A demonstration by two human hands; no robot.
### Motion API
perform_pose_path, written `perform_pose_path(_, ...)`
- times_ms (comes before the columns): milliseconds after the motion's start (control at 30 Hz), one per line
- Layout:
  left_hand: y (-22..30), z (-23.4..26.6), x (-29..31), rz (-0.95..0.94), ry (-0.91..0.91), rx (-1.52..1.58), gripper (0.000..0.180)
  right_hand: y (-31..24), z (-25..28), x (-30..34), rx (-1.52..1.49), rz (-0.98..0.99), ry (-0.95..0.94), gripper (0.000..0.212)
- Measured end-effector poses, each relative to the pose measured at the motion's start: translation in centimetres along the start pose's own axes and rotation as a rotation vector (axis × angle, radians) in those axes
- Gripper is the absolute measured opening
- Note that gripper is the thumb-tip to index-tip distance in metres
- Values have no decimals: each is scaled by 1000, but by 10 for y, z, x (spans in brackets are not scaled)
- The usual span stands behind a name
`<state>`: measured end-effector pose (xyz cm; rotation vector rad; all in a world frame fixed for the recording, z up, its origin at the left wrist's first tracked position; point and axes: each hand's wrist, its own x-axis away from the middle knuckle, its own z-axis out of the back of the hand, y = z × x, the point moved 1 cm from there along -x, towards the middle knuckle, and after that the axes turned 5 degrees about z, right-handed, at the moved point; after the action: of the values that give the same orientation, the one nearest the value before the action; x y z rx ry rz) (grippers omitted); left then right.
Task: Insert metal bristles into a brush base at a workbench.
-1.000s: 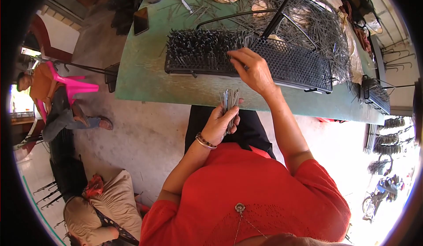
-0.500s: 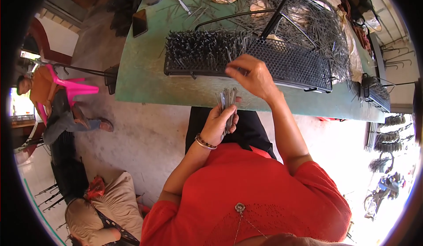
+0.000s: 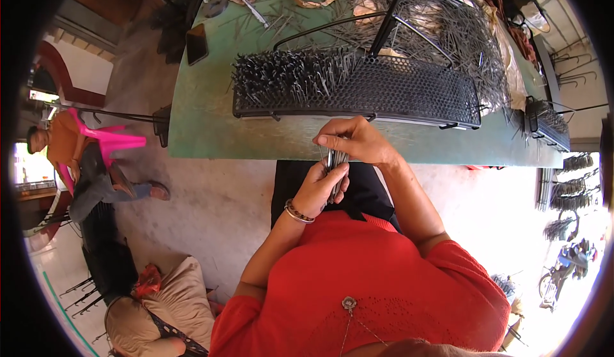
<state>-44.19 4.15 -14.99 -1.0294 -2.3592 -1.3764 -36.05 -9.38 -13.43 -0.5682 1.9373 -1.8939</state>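
Note:
A bundle of thin metal pins (image 3: 332,162) stands upright in my left hand (image 3: 320,187), whose fingers are wrapped round it in front of the table edge. At the bundle's top, my right hand (image 3: 358,141) has thumb and fingers pinched together; what lies between the fingertips is hidden. Just beyond both hands sits a long black perforated rack (image 3: 409,101). Its left half bristles with dark pins (image 3: 288,76) set upright in the holes, while bare holes show across the right half.
Loose pins (image 3: 435,31) lie heaped on wrapping paper behind the rack. A phone (image 3: 197,44) rests at the left of the green table (image 3: 211,114). A black metal bar (image 3: 390,18) rises behind the rack. A person (image 3: 83,159) sits on a pink chair (image 3: 115,141) at left.
My right hand has moved from the rack down to the top of the pin bundle. My left hand still holds the bundle. The view has shifted slightly.

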Motion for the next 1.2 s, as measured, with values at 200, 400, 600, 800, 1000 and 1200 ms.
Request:
perform_pose_path(200,0,-2,-2,27,10,-8,16,1,4,8,16,69,-66,21)
perform_pose_path(400,-1,1,-6,69,-26,74,24,-9,12,5,-163,206,235,18)
perform_pose_path(600,-5,-1,-7,64,-21,105,33,-21,45,-21,168,306,728,20)
perform_pose_path(800,-6,-4,-5,79,20,123,34,-16,59,-43,424,430,811,18)
perform_pose_path(1000,-1,-2,-2,79,-14,136,28,-13,56,-48,626,551,837,15)
perform_pose_path(1200,2,-3,-2,119,4,70,23,-15,51,-49,817,660,790,13)
